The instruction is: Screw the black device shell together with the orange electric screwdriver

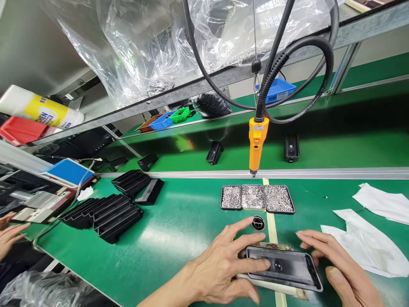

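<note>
Left hand (220, 266) flat, fingers spread, not clenched, fingertips pressing on the near-left part of a black plastic cover (283, 266) lying on the green tabletop (166, 238); right hand (338, 264) also loose and open, fingers resting along the cover's right edge, nothing grasped by either. Cover sits between both hands on a pale fixture strip, over a yellow tape line (272, 232). Just beyond the left fingertips a small round black ring (258, 223). Further out three small trays of screws (257, 198) side by side, orange electric screwdriver (256, 145) hanging above them on a black cable. Right of the right hand, white cloths (367, 243). Far left of the left hand, stacks of black trays (108, 213); another person's hands (9, 232) at the left frame edge
</note>
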Motion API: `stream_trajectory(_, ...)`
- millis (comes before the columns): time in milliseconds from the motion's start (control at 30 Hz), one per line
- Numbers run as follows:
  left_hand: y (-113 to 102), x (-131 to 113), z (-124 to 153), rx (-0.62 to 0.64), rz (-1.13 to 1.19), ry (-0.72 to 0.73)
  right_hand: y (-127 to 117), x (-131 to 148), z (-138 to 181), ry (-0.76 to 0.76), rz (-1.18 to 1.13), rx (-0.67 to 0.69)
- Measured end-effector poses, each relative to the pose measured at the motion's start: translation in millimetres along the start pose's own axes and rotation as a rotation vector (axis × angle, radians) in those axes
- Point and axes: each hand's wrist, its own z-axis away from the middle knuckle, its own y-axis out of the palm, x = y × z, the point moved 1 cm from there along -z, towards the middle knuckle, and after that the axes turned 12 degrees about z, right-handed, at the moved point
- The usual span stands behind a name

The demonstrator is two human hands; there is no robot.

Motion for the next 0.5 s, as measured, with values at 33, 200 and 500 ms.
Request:
stream_trajectory(33, 2.9, 2.0, -1.4, 0.004, -0.004, 0.006, 0.0, -0.6, 0.5, 0.001, -0.005, 0.003)
stream_trajectory(200, 10.6, 3.2, -12.4, 0.066, -0.034, 0.025, -0.1, -2.7, 2.1, 0.044, -0.031, 0.018)
stream_trajectory(500, -17.0, 34.7, -6.7, -0.508, 0.201, -0.177, 2.8, -3.0, 0.8, 0.054, -0.035, 0.003)
